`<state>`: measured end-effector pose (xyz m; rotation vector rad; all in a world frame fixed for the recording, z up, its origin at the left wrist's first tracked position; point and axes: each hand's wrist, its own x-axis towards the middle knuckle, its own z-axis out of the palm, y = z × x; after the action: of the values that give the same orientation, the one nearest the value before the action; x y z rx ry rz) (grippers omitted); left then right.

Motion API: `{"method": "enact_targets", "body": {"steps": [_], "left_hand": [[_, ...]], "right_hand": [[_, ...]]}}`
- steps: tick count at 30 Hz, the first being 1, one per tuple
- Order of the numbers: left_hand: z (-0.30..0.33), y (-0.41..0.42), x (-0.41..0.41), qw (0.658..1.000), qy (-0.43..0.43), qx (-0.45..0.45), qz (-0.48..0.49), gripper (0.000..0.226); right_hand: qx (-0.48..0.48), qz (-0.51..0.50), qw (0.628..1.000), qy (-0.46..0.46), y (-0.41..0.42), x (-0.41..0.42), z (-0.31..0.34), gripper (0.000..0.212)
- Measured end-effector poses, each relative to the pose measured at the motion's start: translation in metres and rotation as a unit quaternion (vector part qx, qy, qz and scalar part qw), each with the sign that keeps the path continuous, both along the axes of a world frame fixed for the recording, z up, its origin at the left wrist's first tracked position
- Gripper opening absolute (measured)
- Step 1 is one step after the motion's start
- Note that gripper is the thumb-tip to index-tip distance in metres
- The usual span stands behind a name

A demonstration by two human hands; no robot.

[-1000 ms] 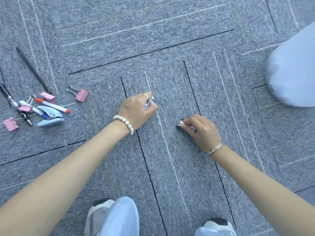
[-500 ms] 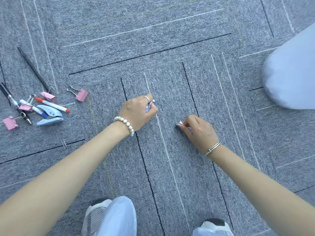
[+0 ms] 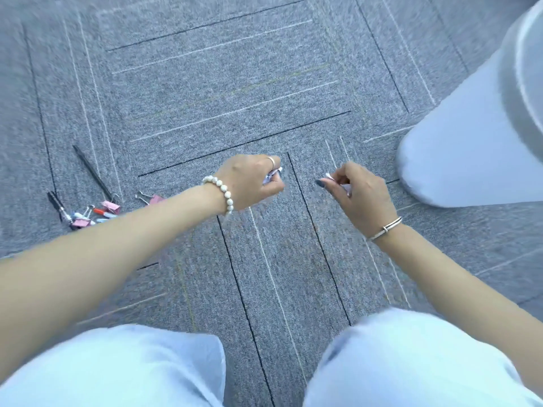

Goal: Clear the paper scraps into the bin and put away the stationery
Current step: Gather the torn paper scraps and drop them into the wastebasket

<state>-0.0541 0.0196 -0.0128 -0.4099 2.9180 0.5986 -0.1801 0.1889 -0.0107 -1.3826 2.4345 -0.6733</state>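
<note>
My left hand (image 3: 249,180) is curled round small white paper scraps (image 3: 271,174), held above the grey carpet. My right hand (image 3: 357,195) pinches more paper scraps (image 3: 330,177) between thumb and fingers, also off the floor. To the right stands a pale bin (image 3: 470,136), its lined rim at the frame edge. At the left lies the stationery: pink binder clips (image 3: 111,205), a red-tipped marker (image 3: 102,213), a black pen (image 3: 92,172) and more pens (image 3: 58,205), partly hidden by my left forearm.
Grey carpet tiles (image 3: 229,92) with black and white lines cover the floor. My knees in light blue trousers (image 3: 411,356) fill the bottom of the view. Another pink clip (image 3: 152,198) peeks out beside my left forearm.
Both hands lifted off the carpet with their scraps. The view tilted and rose, so my knees now show and the bin looks nearer. The hole punch is now hidden behind my left forearm.
</note>
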Motion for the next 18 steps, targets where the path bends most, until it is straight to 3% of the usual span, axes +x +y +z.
{"method": "enact_targets", "body": {"steps": [7,12,18], "left_hand": [[0.102,0.009,-0.050,0.995,-0.023,-0.051,-0.085,0.017],[0.159,0.026,-0.091,0.997,0.065,-0.050,-0.014,0.018],[0.206,0.059,-0.146,0.994,0.101,-0.046,0.008,0.019]], "right_hand": [[-0.086,-0.013,0.996,0.003,-0.007,-0.042,0.090,0.028],[-0.139,-0.008,0.990,0.017,-0.002,-0.068,0.145,0.028],[-0.158,-0.037,0.986,0.028,0.032,-0.114,0.193,0.026]]}}
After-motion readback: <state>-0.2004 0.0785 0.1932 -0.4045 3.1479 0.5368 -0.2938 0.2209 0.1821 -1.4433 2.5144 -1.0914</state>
